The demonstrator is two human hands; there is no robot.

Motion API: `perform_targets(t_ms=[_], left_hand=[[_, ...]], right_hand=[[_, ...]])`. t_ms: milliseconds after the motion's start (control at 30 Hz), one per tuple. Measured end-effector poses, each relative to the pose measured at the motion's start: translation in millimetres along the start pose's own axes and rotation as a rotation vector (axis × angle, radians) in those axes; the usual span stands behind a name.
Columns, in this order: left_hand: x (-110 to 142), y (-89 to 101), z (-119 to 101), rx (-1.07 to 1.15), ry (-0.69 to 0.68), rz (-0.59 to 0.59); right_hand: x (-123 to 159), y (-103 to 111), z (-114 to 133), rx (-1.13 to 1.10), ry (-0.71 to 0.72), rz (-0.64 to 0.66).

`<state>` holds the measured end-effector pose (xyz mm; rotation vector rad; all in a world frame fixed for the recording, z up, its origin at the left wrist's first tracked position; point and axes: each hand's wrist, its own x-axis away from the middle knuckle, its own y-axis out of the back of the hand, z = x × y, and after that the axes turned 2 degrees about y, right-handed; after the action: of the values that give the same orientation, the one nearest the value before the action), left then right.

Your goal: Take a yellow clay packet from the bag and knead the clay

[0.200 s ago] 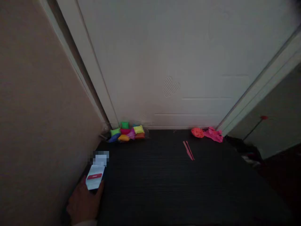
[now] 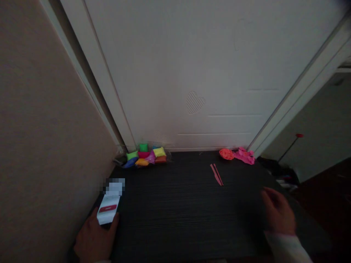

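Observation:
At the table's left edge my left hand (image 2: pixel 94 233) is closed around the lower end of a phone (image 2: pixel 109 204), fingers on one side and thumb on the other. The phone's screen is lit white with a red bar, and its upper part is pixelated. My right hand (image 2: pixel 278 212) hovers over the right side of the black table (image 2: pixel 175 212), slightly blurred. Its fingers are loosely bent with a gap at the thumb, and nothing shows in it. Nearest to it lie a pink plastic knife (image 2: pixel 215 175) and a thin pink stick (image 2: pixel 218 174), side by side.
Clear bags of colourful soft packets, one of them yellow (image 2: pixel 159 152), sit at the table's back left. An orange bundle (image 2: pixel 226 153) and a crumpled pink item (image 2: pixel 244 156) lie at the back right. A white door (image 2: pixel 164 73) stands behind; a wall (image 2: pixel 55 128) borders the left.
My right hand has come into view over the right side of the table. My left hand stays on the phone. The whole view has shifted slightly.

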<state>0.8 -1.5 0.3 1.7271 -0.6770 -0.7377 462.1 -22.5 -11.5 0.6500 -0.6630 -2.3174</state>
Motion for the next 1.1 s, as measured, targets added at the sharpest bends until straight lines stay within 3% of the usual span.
perform_targets(t_ms=[67,133,267,467,767,1100], left_hand=[[0.7,1.1,-0.3,0.019,0.012,0.003],[1.3,2.2,-0.5,0.038,0.016,-0.002],[1.1,1.6,1.0,0.064,0.0,-0.024],[-0.6,-1.6,4.2,0.095,-0.046,-0.083],[-1.3,-4.2,7.0,0.031,-0.112,-0.185],[2.1,-9.0,7.1,0.14,-0.285,-0.477]], right_hand=[[-7.3,-32.8,28.9,0.053,0.11,0.244],[-11.1,-57.2,49.9,0.172,0.238,0.373],[-9.3,-77.9,63.5,0.441,0.403,0.405],[-6.9,-79.7,58.9,0.554,0.5,0.411],[-9.8,-77.9,52.1,0.469,0.386,0.367],[-9.0,-75.2,57.1,0.471,0.336,0.378]])
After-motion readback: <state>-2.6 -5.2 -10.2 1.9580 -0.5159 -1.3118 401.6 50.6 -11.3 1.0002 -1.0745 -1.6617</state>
